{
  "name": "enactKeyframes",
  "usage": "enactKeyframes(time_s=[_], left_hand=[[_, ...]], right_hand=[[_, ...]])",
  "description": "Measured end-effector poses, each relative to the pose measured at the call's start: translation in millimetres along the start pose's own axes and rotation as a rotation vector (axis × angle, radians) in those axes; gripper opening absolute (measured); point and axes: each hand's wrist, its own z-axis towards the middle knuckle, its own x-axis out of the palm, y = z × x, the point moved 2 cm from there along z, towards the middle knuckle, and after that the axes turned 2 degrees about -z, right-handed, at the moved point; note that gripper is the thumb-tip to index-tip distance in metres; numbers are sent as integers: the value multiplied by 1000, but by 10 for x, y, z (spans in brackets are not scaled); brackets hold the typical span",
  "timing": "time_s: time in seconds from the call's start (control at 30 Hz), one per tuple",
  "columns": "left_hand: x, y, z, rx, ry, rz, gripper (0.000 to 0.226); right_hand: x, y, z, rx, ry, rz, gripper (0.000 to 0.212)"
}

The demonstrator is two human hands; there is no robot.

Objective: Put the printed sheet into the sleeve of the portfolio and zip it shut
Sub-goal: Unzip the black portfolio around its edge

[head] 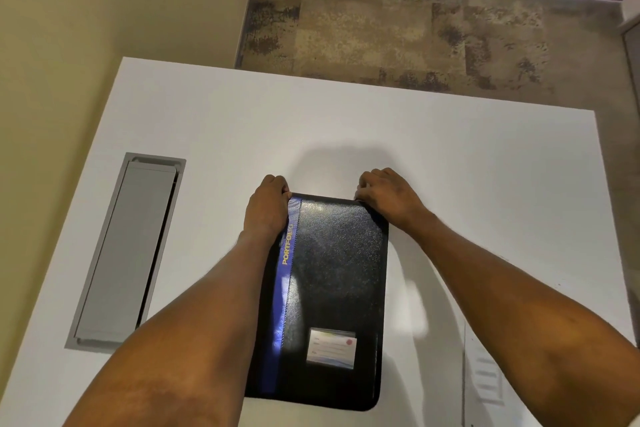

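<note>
A closed black portfolio [332, 288] with a blue spine strip lettered PORTFOLIO lies flat on the white table [485, 184], a small card window near its front end. My left hand [268, 204] grips its far left corner along the spine. My right hand [384, 196] is curled on the far right corner, fingers pinched at the edge; whether they hold a zip pull is hidden. A printed sheet [485, 367] lies flat on the table to the right, partly under my right forearm.
A grey cable hatch [128, 250] is set into the table at the left. The table's far edge borders patterned carpet [398, 35]; a beige wall stands at the left.
</note>
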Motion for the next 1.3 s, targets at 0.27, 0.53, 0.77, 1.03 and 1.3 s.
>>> enactKeyframes(time_s=[0.27,0.53,0.77,1.03,1.3], left_hand=[[11,12,0,-4,-12,43,11],[20,-32,-25,-24,-9,83,15],[24,-70,-44,-17,-16,122,12],[-41,-117,12,-14,58,169,18],[196,-600,-51,289,289,229,30]], right_hand=[[109,-240,-578,222,-85,85,17],[376,80,-1064,414,-163,114,9],[576,458,-1523,484,-226,157,12],[669,914,-1900,595,-231,218,16],[834,1169,-1997,736,-244,296,7]])
